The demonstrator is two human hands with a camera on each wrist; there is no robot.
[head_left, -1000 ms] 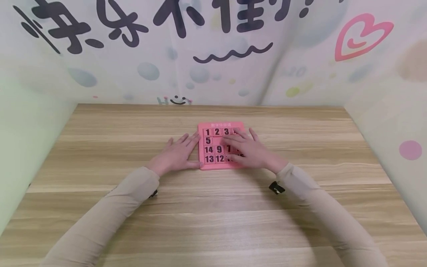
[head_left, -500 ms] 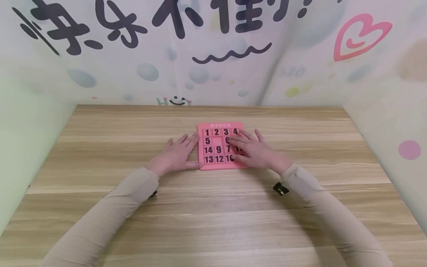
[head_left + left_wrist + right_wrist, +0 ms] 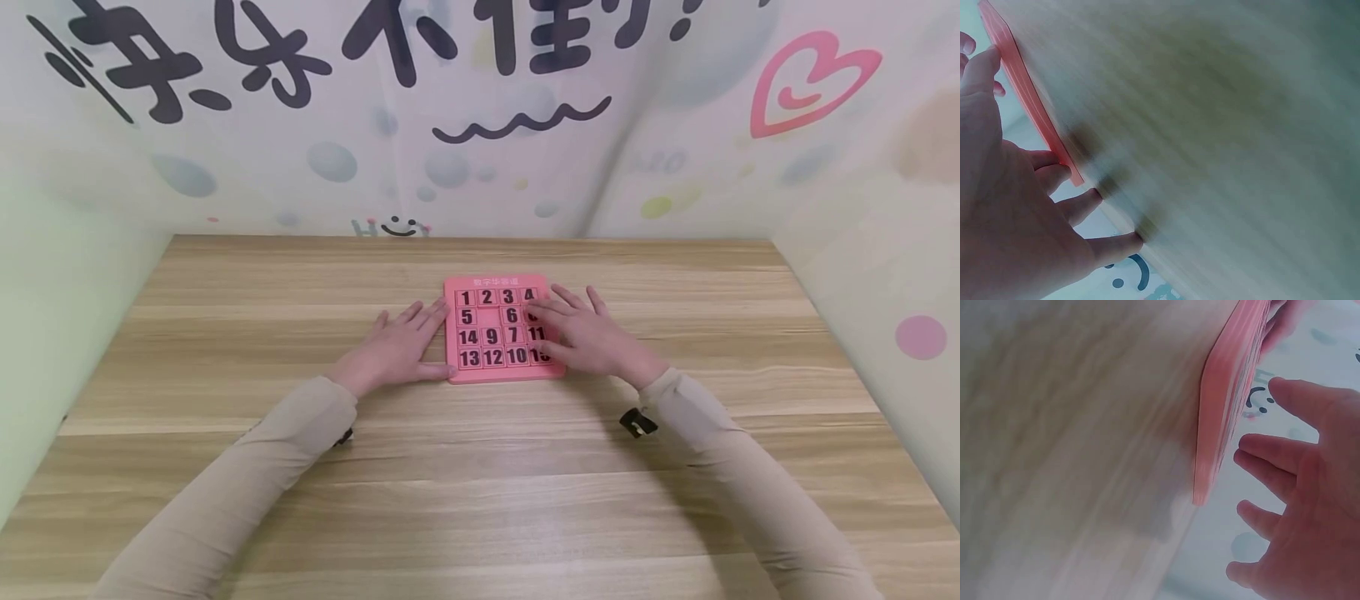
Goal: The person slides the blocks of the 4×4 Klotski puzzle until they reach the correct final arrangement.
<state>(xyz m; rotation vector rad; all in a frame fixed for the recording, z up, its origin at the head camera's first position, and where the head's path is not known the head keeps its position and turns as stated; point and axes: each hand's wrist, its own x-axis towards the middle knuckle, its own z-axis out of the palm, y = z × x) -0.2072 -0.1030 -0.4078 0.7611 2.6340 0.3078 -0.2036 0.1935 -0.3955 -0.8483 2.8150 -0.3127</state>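
Observation:
A pink sliding number puzzle [image 3: 506,376] lies flat on the table in the head view. Its numbered tiles surround one gap in the second row, between the 5 tile [image 3: 467,317] and the 6 tile [image 3: 512,316]. My left hand [image 3: 392,350] touches the puzzle's left side with thumb and fingertips, fingers spread and fairly straight. In the left wrist view, the thumb meets the pink edge [image 3: 1029,94]. My right hand [image 3: 596,340] is over the right side, its fingers extended and partly covering the right column. The right wrist view shows its fingertips apart from the pink edge [image 3: 1213,425].
The wood-grain table [image 3: 480,500] extends around the puzzle on all sides. A patterned wall [image 3: 262,167] with dark lettering rises at the table's back edge, and side walls stand left and right. A small black item [image 3: 637,422] sits at the right wrist.
My right hand has shifted right across the puzzle, uncovering the 6, 10 and 11 tiles and most of the 4. My left hand stays at the left side.

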